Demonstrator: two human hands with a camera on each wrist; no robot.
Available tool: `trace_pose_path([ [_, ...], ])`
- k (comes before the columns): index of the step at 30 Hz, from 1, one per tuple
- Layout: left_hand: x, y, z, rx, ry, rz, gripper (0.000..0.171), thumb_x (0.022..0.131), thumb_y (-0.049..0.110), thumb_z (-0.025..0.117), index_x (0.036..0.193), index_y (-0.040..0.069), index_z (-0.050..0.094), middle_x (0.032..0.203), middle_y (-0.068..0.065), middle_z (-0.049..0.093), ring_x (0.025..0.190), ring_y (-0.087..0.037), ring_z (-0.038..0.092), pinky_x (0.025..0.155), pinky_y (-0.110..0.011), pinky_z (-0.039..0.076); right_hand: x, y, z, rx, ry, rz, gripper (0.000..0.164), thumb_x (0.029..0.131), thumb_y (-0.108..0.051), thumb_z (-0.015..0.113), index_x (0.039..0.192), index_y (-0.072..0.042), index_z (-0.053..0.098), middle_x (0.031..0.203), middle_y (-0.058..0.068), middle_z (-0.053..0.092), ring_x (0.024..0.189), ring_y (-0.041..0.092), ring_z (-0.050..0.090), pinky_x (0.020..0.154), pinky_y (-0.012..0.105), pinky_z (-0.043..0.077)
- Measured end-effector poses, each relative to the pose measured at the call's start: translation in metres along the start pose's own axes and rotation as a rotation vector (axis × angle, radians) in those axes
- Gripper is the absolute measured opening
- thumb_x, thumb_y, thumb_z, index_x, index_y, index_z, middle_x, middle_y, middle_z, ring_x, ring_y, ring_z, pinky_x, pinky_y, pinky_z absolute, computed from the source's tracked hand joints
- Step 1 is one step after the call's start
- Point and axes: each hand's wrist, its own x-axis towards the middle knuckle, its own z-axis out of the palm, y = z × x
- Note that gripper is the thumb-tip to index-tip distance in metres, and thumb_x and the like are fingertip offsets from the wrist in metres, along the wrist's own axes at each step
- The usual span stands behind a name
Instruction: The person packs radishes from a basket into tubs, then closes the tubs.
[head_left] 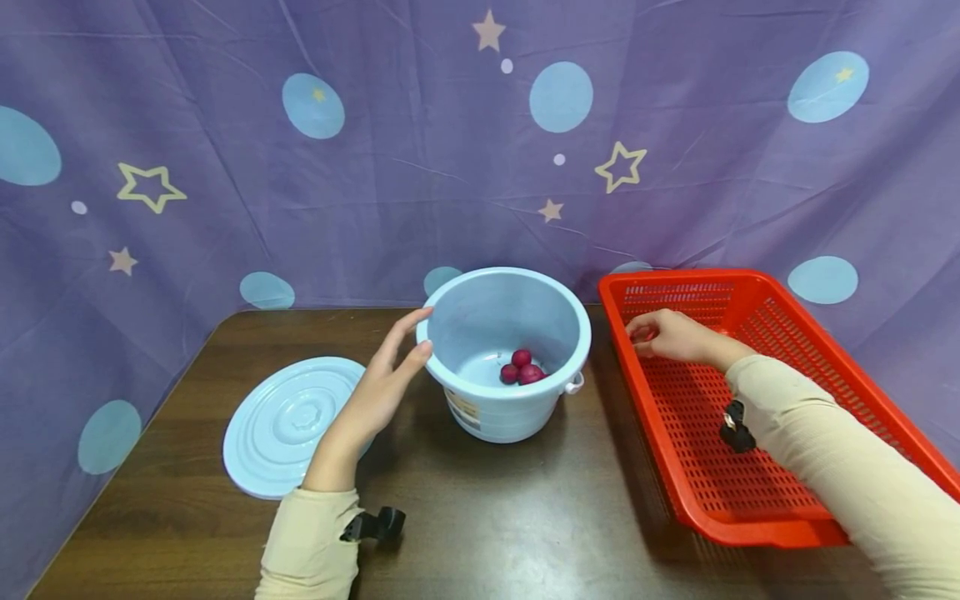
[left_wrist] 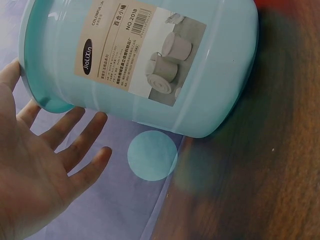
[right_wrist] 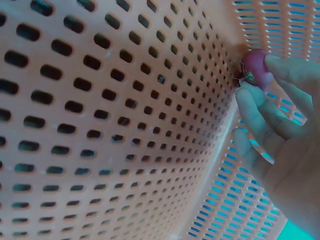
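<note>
A light blue plastic bucket (head_left: 517, 421) stands upright on the table, several red radishes (head_left: 531, 374) lying at its bottom. My left hand (head_left: 377, 393) is at the bucket's left rim, fingers spread and fairly straight, fingertips right at the edge. The left wrist view shows the bucket's paper label (left_wrist: 140, 50) beyond that hand (left_wrist: 50, 150). My right hand (head_left: 678, 337) reaches into the red basket (head_left: 652, 425) near its far left corner. Between thumb and fingers it pinches a radish (right_wrist: 256, 69), root-like strands showing; the head view hides this radish behind the fingers.
A round light blue lid (head_left: 277, 417) lies flat on the wooden table (head_left: 480, 517), left of the bucket. The basket's slotted walls rise around my right hand. Behind the table hangs a purple curtain (head_left: 420, 167) with stars and dots.
</note>
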Motion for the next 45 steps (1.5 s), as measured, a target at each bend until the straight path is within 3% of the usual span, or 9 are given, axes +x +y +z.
trace_pose_path([
  [6,-0.002,0.0,0.001,0.001,0.004,-0.007,0.048,0.105,0.037,0.048,0.151,0.031,0.037,0.156,0.0,0.031,0.144,-0.023,0.021,0.112,-0.064,0.015,-0.008,-0.005,-0.006,0.014,-0.001,-0.017,0.019,0.088,-0.004,0.071,0.107,-0.001,0.071,0.098,0.009,0.072,0.083,0.019,0.062,0.073,0.032,0.051],
  [14,-0.009,-0.003,0.006,-0.013,0.001,-0.036,0.048,0.104,0.037,0.048,0.151,0.031,0.037,0.157,0.0,0.03,0.145,-0.023,0.019,0.112,-0.064,0.016,-0.024,-0.013,-0.01,0.019,0.015,-0.027,0.017,0.09,-0.01,0.071,0.107,-0.008,0.072,0.096,0.001,0.072,0.084,0.018,0.06,0.081,0.037,0.05],
  [21,-0.01,-0.005,0.007,-0.017,0.004,-0.031,0.048,0.104,0.037,0.048,0.151,0.031,0.038,0.155,-0.002,0.032,0.144,-0.024,0.021,0.112,-0.064,0.016,-0.035,-0.021,-0.02,0.035,0.05,-0.02,0.02,0.093,-0.016,0.071,0.111,-0.01,0.072,0.104,0.002,0.072,0.094,0.018,0.064,0.087,0.04,0.05],
  [31,0.0,0.0,0.005,-0.012,0.001,-0.02,0.048,0.104,0.037,0.048,0.151,0.031,0.037,0.156,0.0,0.031,0.145,-0.023,0.02,0.112,-0.065,0.014,-0.048,-0.03,-0.041,0.062,0.118,-0.014,0.024,0.095,-0.02,0.069,0.116,-0.009,0.069,0.109,0.006,0.071,0.094,0.014,0.065,0.08,0.018,0.049],
  [36,0.005,0.0,0.003,-0.021,-0.008,-0.013,0.048,0.105,0.036,0.047,0.151,0.03,0.037,0.156,-0.001,0.031,0.144,-0.024,0.02,0.112,-0.065,0.013,-0.053,-0.038,-0.047,0.098,0.154,-0.019,0.024,0.095,-0.019,0.068,0.117,-0.008,0.069,0.11,0.008,0.071,0.093,0.014,0.065,0.077,0.018,0.05],
  [45,0.0,-0.003,0.001,-0.037,0.01,-0.003,0.047,0.105,0.033,0.047,0.151,0.028,0.037,0.155,-0.001,0.032,0.143,-0.023,0.022,0.113,-0.064,0.014,-0.056,-0.057,-0.047,0.176,0.174,-0.073,0.025,0.095,-0.016,0.068,0.119,-0.009,0.068,0.107,0.007,0.071,0.091,0.011,0.067,0.077,0.018,0.053],
])
